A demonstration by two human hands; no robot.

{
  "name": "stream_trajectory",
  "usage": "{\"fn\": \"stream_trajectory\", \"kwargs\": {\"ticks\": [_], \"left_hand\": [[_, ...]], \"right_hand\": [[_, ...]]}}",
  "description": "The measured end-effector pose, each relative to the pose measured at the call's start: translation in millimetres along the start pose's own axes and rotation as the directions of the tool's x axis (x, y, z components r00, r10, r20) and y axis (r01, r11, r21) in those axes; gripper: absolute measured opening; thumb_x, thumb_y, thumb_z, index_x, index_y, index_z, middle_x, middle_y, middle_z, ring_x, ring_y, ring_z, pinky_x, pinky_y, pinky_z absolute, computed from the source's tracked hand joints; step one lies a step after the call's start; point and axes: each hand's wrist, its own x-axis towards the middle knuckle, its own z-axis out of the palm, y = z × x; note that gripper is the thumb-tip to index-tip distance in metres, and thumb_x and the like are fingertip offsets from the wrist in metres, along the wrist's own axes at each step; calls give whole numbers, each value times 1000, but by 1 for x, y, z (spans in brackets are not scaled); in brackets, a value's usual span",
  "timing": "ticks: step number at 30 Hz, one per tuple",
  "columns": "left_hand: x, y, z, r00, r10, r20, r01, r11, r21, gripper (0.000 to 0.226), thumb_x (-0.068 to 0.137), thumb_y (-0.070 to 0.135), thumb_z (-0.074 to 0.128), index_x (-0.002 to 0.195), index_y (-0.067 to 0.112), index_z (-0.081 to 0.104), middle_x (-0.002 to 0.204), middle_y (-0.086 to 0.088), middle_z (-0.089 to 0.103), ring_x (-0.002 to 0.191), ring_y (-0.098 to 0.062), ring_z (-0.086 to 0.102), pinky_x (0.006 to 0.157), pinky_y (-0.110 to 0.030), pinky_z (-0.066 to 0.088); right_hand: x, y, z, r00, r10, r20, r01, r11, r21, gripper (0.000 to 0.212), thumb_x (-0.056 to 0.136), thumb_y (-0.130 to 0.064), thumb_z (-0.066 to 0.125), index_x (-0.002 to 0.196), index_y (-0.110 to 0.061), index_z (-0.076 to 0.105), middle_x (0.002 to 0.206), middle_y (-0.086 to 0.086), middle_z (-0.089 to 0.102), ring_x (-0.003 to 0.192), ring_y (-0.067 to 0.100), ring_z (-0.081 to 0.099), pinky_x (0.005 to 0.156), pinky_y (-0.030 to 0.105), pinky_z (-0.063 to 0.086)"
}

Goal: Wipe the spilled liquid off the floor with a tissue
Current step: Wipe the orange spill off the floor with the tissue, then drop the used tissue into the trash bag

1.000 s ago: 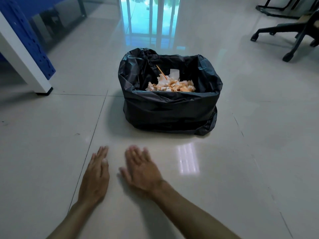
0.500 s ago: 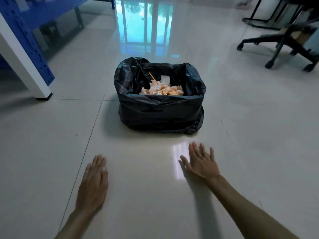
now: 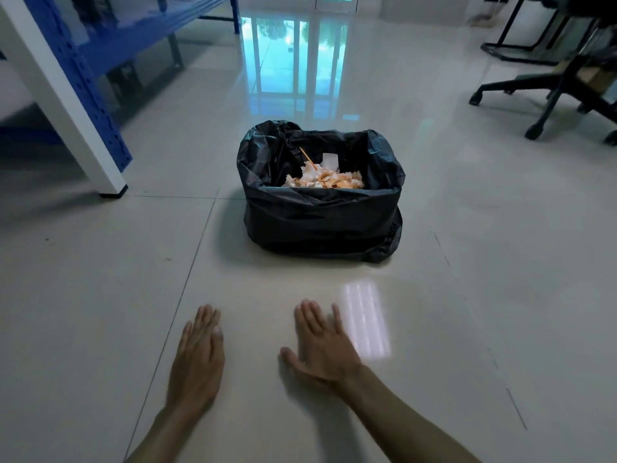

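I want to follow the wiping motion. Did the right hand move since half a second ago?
Yes. The right hand swept to the left, from directly before the black plastic trash bag's right corner toward the left hand.

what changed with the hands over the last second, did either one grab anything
The right hand swept out to the right across the floor tile, then came back left, ending open and flat near the left hand. Neither hand took hold of or let go of anything. The left hand stayed flat on the floor, and the black bin bag, with stained tissues inside, did not move.
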Motion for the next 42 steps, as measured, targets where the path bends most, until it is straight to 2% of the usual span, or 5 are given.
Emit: {"fn": "stream_trajectory", "kwargs": {"ticks": [7, 15, 22, 30, 42], "left_hand": [[-1, -5, 1, 998, 49, 46, -53, 995, 90, 71, 91, 53, -6, 153, 22, 7, 161, 11, 0, 148, 2, -7, 123, -29, -3], [0, 24, 2, 998, -6, 57, -1, 992, 125, 71, 95, 55, 0, 152, 15, 1, 163, 1, -4, 148, -7, -14, 121, -30, -9], [59, 79, -18, 939, 238, 247, -295, 927, 230, 104, 74, 73, -17, 155, 17, 15, 164, 1, 17, 150, -9, 13, 116, -23, 4], [133, 170, -78, 754, 657, -1, -617, 709, 343, 52, 100, 42, 29, 142, 17, 47, 143, -3, 54, 130, -17, 51, 103, -31, 44], [183, 186, -76, 903, 370, 220, -429, 815, 390, 78, 92, 63, 2, 155, 17, 11, 165, -5, 13, 152, -16, 4, 121, -35, -2]], "right_hand": [[-4, -65, 27, 946, -316, 75, 320, 946, -47, 61, 95, -42, 32, 147, -11, 40, 151, 8, 43, 141, 25, 36, 115, 56, 16], [20, 3, -2, 999, -21, -25, 18, 990, -137, 58, 77, -15, 30, 120, -9, 69, 121, 9, 69, 112, 29, 65, 108, 59, 32], [1, 42, -10, 974, -164, -155, 156, 986, -63, 50, 78, -24, 35, 111, -10, 71, 112, 4, 73, 102, 18, 69, 101, 29, 42], [15, 67, -40, 971, 14, -237, 50, 964, 262, 42, 99, -8, 49, 133, -30, 60, 138, -9, 57, 129, 15, 51, 107, 26, 37], [93, 100, -226, 586, 215, -781, 132, 926, 354, 28, 96, -9, 64, 123, -13, 68, 81, 4, 75, 64, -6, 65, 62, 12, 53]]}}
